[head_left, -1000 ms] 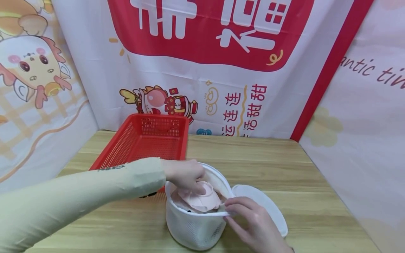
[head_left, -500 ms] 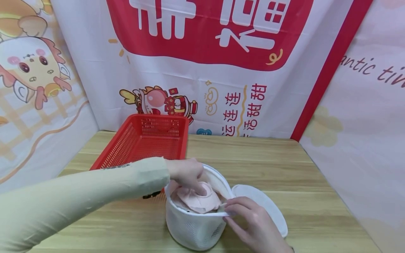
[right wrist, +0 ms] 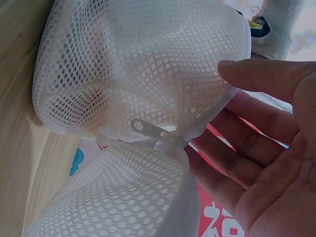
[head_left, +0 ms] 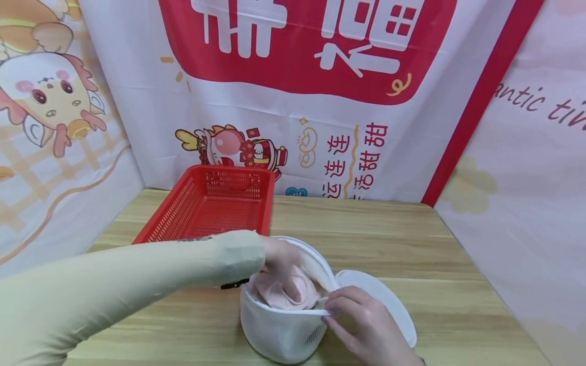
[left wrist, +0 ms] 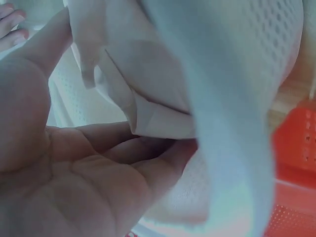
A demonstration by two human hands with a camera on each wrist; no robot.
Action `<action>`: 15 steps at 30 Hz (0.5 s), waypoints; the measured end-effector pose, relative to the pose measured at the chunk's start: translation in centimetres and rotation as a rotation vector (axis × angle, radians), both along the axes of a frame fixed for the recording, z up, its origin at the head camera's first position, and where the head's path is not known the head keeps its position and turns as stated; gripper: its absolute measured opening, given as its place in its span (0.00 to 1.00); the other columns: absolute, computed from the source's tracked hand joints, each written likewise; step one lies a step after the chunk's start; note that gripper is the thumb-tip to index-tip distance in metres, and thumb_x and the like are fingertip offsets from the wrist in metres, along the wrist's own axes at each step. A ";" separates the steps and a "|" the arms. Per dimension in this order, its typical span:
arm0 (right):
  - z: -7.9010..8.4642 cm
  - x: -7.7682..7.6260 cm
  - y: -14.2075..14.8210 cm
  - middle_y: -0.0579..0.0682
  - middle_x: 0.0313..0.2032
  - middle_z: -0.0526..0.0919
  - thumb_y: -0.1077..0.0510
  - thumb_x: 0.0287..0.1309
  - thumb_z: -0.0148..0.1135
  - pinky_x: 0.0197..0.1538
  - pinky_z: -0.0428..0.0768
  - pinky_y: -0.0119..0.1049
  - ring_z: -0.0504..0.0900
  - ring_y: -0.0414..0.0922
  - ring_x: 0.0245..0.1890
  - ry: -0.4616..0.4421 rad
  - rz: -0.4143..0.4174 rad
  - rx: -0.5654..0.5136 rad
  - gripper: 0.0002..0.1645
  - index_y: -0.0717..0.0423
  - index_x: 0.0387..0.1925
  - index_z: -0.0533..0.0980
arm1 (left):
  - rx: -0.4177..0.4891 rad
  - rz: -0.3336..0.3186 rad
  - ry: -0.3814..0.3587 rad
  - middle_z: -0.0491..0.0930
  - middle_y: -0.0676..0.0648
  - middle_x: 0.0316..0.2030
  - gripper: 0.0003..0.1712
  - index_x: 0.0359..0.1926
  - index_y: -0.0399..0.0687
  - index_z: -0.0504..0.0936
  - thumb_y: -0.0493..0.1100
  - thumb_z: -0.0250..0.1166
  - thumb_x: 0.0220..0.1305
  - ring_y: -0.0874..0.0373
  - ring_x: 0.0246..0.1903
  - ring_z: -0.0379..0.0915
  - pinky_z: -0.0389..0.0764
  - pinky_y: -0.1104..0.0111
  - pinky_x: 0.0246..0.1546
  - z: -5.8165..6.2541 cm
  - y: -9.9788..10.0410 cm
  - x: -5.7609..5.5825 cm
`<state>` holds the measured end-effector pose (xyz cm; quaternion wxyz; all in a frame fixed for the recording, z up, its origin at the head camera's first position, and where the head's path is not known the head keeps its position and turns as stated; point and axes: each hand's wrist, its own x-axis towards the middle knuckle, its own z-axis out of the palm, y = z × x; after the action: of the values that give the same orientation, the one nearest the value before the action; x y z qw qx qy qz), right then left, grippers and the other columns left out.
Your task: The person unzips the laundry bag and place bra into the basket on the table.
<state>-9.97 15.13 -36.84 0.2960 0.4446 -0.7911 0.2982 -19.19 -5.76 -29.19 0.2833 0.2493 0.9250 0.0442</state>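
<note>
A white mesh laundry bag [head_left: 284,333] stands unzipped on the table, its round lid [head_left: 380,300] folded out to the right. Inside lies crumpled pale pink fabric [head_left: 299,284], near the top of the bag. My left hand [head_left: 283,262] reaches in from above, its fingers pressing into the pink fabric. In the left wrist view, fingers sit under a fabric edge and the thumb is held apart. My right hand [head_left: 363,317] pinches the bag's rim at the right, thumb against fingers. Close to that grip, a zipper pull [right wrist: 145,127] shows in the right wrist view.
A red perforated plastic basket [head_left: 215,208] stands behind the bag at the left, partly covered by the left sleeve [head_left: 183,267]. Printed cloth walls border the wooden table [head_left: 366,229] at the back and both sides.
My left hand has shifted right and slightly down, deeper into the bag, and the pink fabric is pushed into a new shape. My right hand keeps its grip on the rim.
</note>
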 end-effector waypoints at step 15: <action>-0.1 0.0 -0.2 0.42 0.37 0.81 0.50 0.67 0.61 0.44 0.79 0.29 0.81 0.38 0.38 -0.031 -0.015 0.000 0.11 0.52 0.34 0.81 | 0.037 0.109 -0.043 0.72 0.52 0.24 0.19 0.30 0.49 0.79 0.52 0.79 0.47 0.61 0.24 0.67 0.70 0.69 0.26 -0.4 0.4 0.4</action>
<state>-9.99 14.88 -36.92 0.2858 0.4341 -0.7989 0.3027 -18.75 -5.33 -29.59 0.2957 0.2026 0.9299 0.0822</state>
